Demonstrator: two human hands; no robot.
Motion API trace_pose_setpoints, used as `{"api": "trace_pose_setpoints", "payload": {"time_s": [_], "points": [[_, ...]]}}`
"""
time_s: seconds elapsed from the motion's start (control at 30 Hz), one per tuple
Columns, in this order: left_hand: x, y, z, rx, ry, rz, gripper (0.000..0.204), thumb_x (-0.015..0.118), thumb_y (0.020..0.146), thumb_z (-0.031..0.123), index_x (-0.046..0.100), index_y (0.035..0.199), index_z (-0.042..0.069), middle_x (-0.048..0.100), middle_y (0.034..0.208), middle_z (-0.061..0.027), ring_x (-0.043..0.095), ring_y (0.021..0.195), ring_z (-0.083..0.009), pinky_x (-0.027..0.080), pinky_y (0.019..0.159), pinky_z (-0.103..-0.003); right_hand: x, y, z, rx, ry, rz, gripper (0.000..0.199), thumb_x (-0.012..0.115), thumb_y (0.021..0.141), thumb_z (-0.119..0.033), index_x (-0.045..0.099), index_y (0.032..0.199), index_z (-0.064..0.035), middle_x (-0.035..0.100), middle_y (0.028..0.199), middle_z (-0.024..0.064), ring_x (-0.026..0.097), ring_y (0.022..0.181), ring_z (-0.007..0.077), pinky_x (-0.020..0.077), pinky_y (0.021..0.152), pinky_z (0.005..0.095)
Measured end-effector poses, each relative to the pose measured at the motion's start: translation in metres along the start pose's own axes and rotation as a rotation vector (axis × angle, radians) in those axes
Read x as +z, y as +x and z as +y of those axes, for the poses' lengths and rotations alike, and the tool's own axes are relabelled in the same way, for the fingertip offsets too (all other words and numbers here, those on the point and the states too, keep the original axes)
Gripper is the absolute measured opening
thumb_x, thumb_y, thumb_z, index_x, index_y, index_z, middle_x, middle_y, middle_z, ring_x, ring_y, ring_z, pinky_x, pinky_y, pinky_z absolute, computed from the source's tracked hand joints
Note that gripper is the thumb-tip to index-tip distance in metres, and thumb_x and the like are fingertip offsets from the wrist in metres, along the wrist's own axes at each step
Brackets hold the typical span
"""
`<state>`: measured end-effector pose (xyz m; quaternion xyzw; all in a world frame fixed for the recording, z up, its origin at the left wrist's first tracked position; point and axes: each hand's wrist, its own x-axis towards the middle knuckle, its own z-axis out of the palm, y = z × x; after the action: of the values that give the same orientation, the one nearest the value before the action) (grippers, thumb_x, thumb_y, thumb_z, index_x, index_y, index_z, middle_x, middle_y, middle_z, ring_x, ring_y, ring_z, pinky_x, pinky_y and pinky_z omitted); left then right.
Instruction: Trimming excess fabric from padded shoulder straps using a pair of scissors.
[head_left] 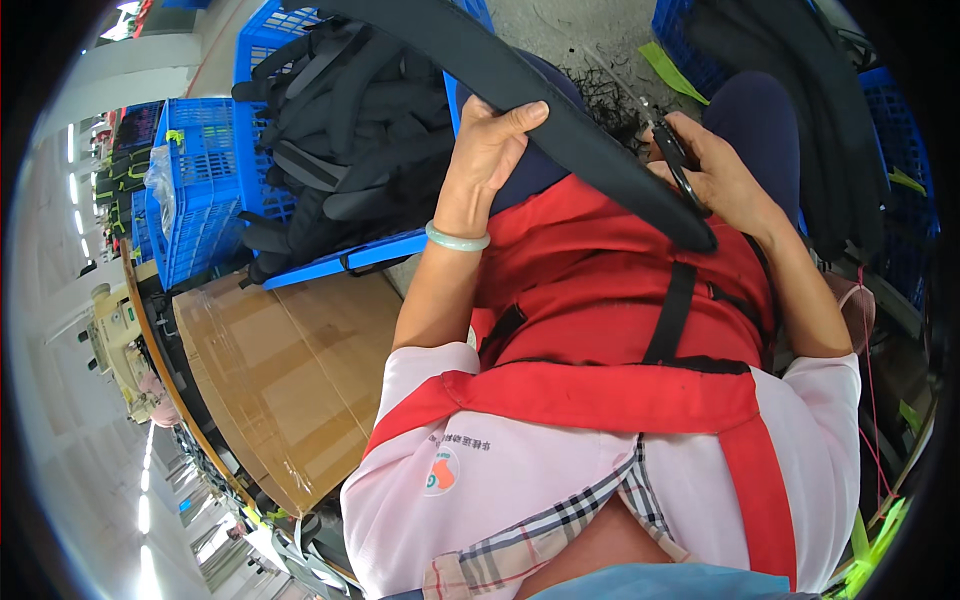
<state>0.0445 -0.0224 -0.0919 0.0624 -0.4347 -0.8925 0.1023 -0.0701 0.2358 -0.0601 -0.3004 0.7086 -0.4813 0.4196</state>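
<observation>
A long black padded strap (600, 165) lies slantwise across my lap, its rounded end over the red apron (600, 290). My left hand (492, 145) is closed around the strap's edge, thumb on top. In my right hand (718, 175) is a pair of black-handled scissors (672, 150), their blades pointing up and away beyond the strap. The scissors are beside the strap's far edge, and part of their handle overlaps it. My right fingers are partly hidden behind the handle and the strap.
A blue plastic crate (345, 268) piled with black straps (350, 130) stands at the left, with a cardboard box (280, 380) nearer me. More black straps (825, 130) hang at the right by another blue crate (905, 150). Dark scraps (610, 105) litter the floor ahead.
</observation>
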Motion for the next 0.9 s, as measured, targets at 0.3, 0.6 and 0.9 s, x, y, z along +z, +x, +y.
{"api": "trace_pose_setpoints", "payload": {"time_s": [0.3,0.6,0.9], "points": [[0.002,-0.002,-0.007,-0.092,-0.224,0.046,0.030,0.069,0.078,-0.007,0.064,0.106,0.004,0.067,0.103,-0.0121,0.064,0.098,-0.0237,0.051,0.092,-0.039,-0.003,0.010,-0.003,0.005,-0.054,-0.069,0.031,0.068,0.084,-0.003,0.055,0.111,0.0001,0.050,0.086,-0.0031,0.048,0.082,0.0051,0.0424,0.076,0.0209],[0.020,-0.014,-0.006,-0.249,-0.046,-0.068,0.027,0.070,0.076,-0.010,0.064,0.100,-0.001,0.068,0.093,-0.0095,0.068,0.084,-0.0196,0.056,0.078,-0.032,0.017,0.003,0.018,-0.111,0.109,-0.003,0.022,0.062,0.084,0.001,0.053,0.105,0.0003,0.050,0.086,0.0017,0.045,0.083,0.0065,0.0408,0.078,0.0220],[0.021,-0.009,-0.006,-0.063,0.070,0.077,0.024,0.070,0.073,-0.013,0.067,0.093,0.000,0.070,0.088,-0.0088,0.068,0.079,-0.0172,0.057,0.075,-0.030,-0.026,-0.014,0.002,-0.049,-0.194,-0.064,0.043,0.072,0.079,-0.010,0.048,0.114,-0.0020,0.050,0.085,0.0059,0.046,0.076,0.0143,0.0432,0.071,0.0271]]}}
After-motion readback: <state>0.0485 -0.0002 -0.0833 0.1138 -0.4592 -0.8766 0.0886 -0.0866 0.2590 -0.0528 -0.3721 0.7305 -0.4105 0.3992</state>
